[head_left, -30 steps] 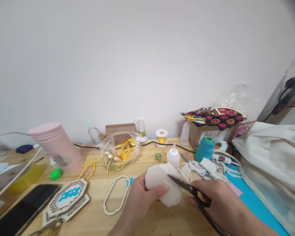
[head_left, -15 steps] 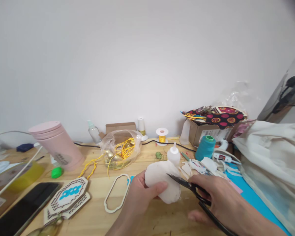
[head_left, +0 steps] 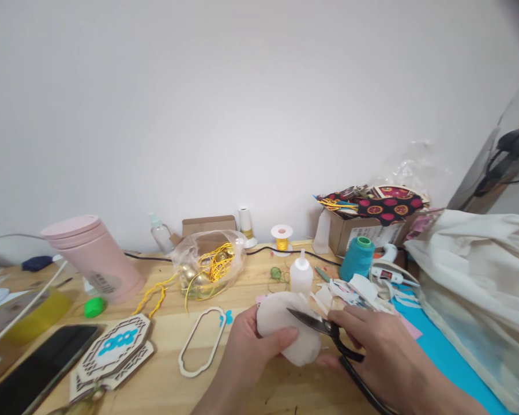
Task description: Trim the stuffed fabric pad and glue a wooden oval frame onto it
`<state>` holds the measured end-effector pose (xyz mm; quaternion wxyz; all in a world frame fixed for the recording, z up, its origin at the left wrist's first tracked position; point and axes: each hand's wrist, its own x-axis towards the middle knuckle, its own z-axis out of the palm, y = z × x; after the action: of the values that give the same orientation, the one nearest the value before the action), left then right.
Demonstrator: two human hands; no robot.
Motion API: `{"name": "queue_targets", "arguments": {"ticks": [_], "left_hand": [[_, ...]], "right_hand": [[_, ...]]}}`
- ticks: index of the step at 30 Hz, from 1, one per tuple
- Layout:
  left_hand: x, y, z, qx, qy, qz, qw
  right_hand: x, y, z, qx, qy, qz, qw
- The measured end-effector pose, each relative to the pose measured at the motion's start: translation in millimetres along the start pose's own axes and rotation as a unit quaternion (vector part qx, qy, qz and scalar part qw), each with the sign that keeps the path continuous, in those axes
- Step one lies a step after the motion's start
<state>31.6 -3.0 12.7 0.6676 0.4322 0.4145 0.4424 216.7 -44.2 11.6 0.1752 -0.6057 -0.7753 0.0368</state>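
Observation:
Between the thumb and fingers of my left hand (head_left: 253, 354) is a white, rounded, sheet-like piece (head_left: 300, 340), raised above the table. My right hand (head_left: 380, 351) grips black-handled scissors (head_left: 328, 328), whose tip lies over the face of the white piece. Just behind the piece stands a small white squeeze bottle (head_left: 301, 275) with a narrow nozzle. Left of my left hand, a pale wooden frame (head_left: 202, 340) with a scalloped outline lies flat, a blue flower shape (head_left: 228, 317) beside its upper end. The fingers under the white piece are mostly hidden.
White scraps (head_left: 363, 291) and a teal thread cone (head_left: 357, 259) sit right, near a blue sheet (head_left: 450, 357) and cloth bag (head_left: 480, 259). A plastic bag of yellow cord (head_left: 211, 265) stands at the back. Left are a pink tumbler (head_left: 95, 256), lattice ornaments (head_left: 116, 346) and phone (head_left: 38, 369).
The white piece has turned slightly and sits a little lower. My right hand and the scissors have shifted slightly left, and the scissor blades look more closed. The whole view has shifted a little.

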Motion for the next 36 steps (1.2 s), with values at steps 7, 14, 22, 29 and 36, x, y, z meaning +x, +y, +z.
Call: {"name": "queue_targets", "arguments": {"ticks": [7,14,22,29,36], "left_hand": [[0.2,-0.8,-0.1,-0.020,-0.018,0.006,1.000],[2.2,-1.9,-3.3,-0.020,-0.047,0.005,0.999],[1.9,-1.7,-6.5,0.000,-0.061,-0.004,0.998],[2.3,0.0,-5.1,-0.006,-0.078,-0.002,0.997],[4.4,-1.4,-6.1,0.009,-0.067,-0.002,0.998]], "right_hand": [[-1.9,1.0,1.2,0.002,-0.001,0.001,1.000],[-1.7,0.9,2.4,-0.001,0.019,-0.016,1.000],[-2.7,0.6,2.6,-0.017,0.026,-0.026,0.999],[-3.3,-1.0,2.0,-0.024,0.021,-0.018,0.999],[-0.4,0.2,1.8,0.008,-0.013,0.012,1.000]]}}
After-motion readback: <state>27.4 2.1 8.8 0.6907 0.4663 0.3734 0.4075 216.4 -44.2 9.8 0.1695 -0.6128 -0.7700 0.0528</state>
